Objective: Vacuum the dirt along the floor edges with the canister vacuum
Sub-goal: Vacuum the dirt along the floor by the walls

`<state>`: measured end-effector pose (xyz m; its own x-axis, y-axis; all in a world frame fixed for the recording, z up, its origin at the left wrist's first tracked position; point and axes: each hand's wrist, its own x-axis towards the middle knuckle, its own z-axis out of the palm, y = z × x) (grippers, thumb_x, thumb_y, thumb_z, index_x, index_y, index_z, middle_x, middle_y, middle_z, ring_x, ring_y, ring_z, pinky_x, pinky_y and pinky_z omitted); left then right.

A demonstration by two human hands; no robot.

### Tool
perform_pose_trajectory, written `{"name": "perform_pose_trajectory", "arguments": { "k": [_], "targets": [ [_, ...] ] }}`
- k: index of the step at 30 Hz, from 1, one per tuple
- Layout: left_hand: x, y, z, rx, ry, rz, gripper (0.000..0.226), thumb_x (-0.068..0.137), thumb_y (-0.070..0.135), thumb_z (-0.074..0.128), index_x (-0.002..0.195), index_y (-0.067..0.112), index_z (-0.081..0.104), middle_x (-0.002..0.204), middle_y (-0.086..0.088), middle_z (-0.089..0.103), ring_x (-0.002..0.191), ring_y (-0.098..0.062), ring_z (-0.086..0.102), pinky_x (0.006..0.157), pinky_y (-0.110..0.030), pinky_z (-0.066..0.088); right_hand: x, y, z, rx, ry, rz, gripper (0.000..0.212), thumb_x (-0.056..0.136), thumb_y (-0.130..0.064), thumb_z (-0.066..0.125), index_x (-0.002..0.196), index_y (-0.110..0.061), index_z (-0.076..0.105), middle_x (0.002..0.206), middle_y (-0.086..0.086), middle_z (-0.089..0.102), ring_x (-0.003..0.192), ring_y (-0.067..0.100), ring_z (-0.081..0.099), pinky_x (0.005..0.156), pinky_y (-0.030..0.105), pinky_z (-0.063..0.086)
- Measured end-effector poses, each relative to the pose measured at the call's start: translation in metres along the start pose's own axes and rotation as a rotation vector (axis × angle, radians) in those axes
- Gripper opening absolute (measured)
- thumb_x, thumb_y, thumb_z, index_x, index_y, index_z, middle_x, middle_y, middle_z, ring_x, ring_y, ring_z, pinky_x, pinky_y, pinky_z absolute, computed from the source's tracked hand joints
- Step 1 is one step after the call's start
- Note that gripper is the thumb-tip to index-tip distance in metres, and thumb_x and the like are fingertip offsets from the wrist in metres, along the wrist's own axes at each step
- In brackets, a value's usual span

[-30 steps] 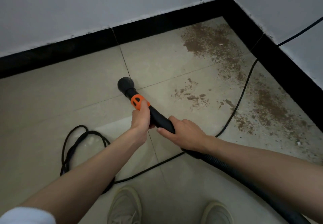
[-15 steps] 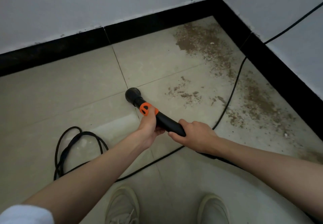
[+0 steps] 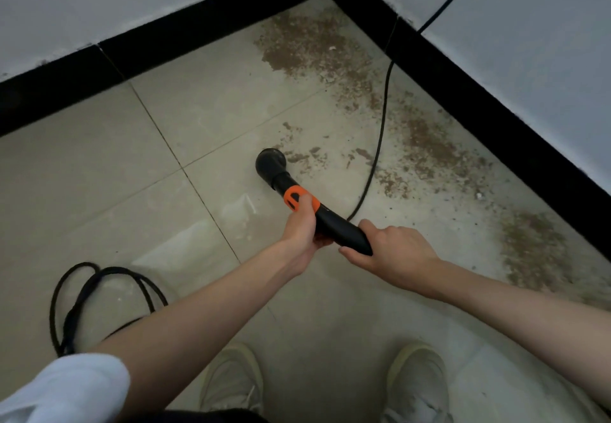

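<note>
A black vacuum wand (image 3: 334, 226) with an orange collar (image 3: 292, 198) points down at the tiled floor. Its round black nozzle (image 3: 271, 163) sits on the tile at the left edge of a small patch of brown dirt (image 3: 302, 155). My left hand (image 3: 301, 224) grips the wand just behind the orange collar. My right hand (image 3: 393, 252) grips the wand's rear end; the hose behind it is hidden by my arm. Heavier brown dirt (image 3: 307, 46) lies in the corner and along the right wall (image 3: 429, 151).
Black baseboard (image 3: 198, 29) runs along both walls and meets in a corner at top. A black power cord (image 3: 380, 131) crosses the dirt and climbs the right wall. Coiled cord (image 3: 99, 287) lies at lower left. My two shoes (image 3: 231, 383) stand at the bottom.
The nozzle has slid right across the tile joint to the edge of the small dirt patch. Both hands moved with it, and the view shifted toward the corner.
</note>
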<state>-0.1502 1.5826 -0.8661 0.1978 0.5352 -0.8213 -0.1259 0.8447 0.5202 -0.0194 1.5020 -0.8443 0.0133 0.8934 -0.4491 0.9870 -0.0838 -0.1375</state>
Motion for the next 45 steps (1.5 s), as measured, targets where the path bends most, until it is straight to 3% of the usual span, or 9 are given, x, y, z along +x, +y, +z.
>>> {"name": "perform_pose_trajectory", "arguments": {
  "k": [4,9,15,19,22,27,30,35,45],
  "targets": [
    [0.017,0.022,0.007,0.030,0.005,0.031,0.033,0.100,0.041,0.037,0.088,0.013,0.047,0.089,-0.009,0.058,0.080,-0.022,0.059,0.061,-0.032,0.051,0.022,0.002,-0.009,-0.055,0.051,-0.003,0.046,0.091,-0.068,0.032,0.098,-0.023,0.033,0.065,-0.003,0.046,0.073,0.026,0.061,0.056,0.033,0.030],
    [0.041,0.058,0.010,0.075,-0.012,0.059,0.030,0.100,0.040,0.038,0.087,0.014,0.046,0.089,-0.007,0.056,0.080,-0.020,0.057,0.066,-0.032,0.048,0.064,0.001,-0.022,-0.097,0.106,-0.034,0.049,0.092,-0.067,0.032,0.102,-0.019,0.038,0.086,0.005,0.066,0.076,0.028,0.063,0.046,0.031,0.021],
    [0.057,0.075,0.015,0.107,-0.011,0.090,0.030,0.100,0.038,0.036,0.088,0.013,0.046,0.091,-0.007,0.056,0.082,-0.020,0.057,0.083,-0.038,0.049,0.082,0.000,-0.027,-0.044,0.129,-0.002,0.050,0.092,-0.066,0.034,0.104,-0.017,0.040,0.087,0.008,0.066,0.072,0.029,0.060,0.052,0.034,0.027],
    [0.050,0.056,0.012,0.129,-0.034,0.071,0.033,0.100,0.041,0.036,0.098,0.010,0.048,0.091,-0.007,0.056,0.083,-0.020,0.057,0.069,-0.032,0.051,0.063,0.003,-0.014,-0.031,0.119,-0.015,0.047,0.091,-0.066,0.033,0.094,-0.020,0.030,0.082,0.006,0.065,0.073,0.029,0.063,0.046,0.032,0.021],
    [0.037,0.033,0.004,0.084,-0.028,0.038,0.034,0.100,0.041,0.036,0.091,0.009,0.047,0.089,-0.008,0.057,0.081,-0.021,0.058,0.063,-0.032,0.050,0.038,0.004,0.000,0.004,0.075,-0.027,0.046,0.091,-0.067,0.032,0.094,-0.021,0.031,0.081,0.005,0.065,0.072,0.028,0.063,0.052,0.034,0.027],
    [0.018,-0.009,0.003,0.082,-0.004,0.007,0.035,0.100,0.041,0.036,0.087,0.010,0.047,0.090,-0.009,0.057,0.084,-0.023,0.059,0.078,-0.039,0.053,0.000,0.013,0.017,-0.020,0.025,-0.068,0.044,0.093,-0.066,0.029,0.097,-0.022,0.030,0.084,0.004,0.067,0.075,0.028,0.065,0.056,0.033,0.030],
    [0.017,-0.018,0.018,0.110,-0.038,0.007,0.035,0.100,0.040,0.034,0.086,0.011,0.046,0.087,-0.008,0.055,0.082,-0.021,0.057,0.073,-0.036,0.052,-0.012,0.025,0.021,-0.043,0.041,-0.027,0.044,0.093,-0.065,0.029,0.094,-0.021,0.026,0.083,0.003,0.066,0.074,0.027,0.065,0.054,0.033,0.029],
    [0.026,-0.016,0.043,0.174,-0.087,0.008,0.035,0.100,0.043,0.034,0.087,0.013,0.047,0.088,-0.007,0.057,0.081,-0.020,0.057,0.075,-0.036,0.049,-0.014,0.043,0.019,-0.083,0.104,0.044,0.044,0.093,-0.065,0.028,0.093,-0.021,0.026,0.069,-0.002,0.056,0.065,0.025,0.060,0.050,0.033,0.026],
    [0.045,0.048,0.033,0.138,0.043,0.175,0.027,0.098,0.035,0.041,0.083,0.013,0.046,0.081,-0.004,0.052,0.074,-0.017,0.054,0.062,-0.031,0.050,0.053,0.012,-0.011,0.025,0.156,0.024,0.046,0.093,-0.065,0.033,0.095,-0.019,0.031,0.089,0.008,0.066,0.067,0.028,0.050,0.056,0.035,0.029]
  ]
}}
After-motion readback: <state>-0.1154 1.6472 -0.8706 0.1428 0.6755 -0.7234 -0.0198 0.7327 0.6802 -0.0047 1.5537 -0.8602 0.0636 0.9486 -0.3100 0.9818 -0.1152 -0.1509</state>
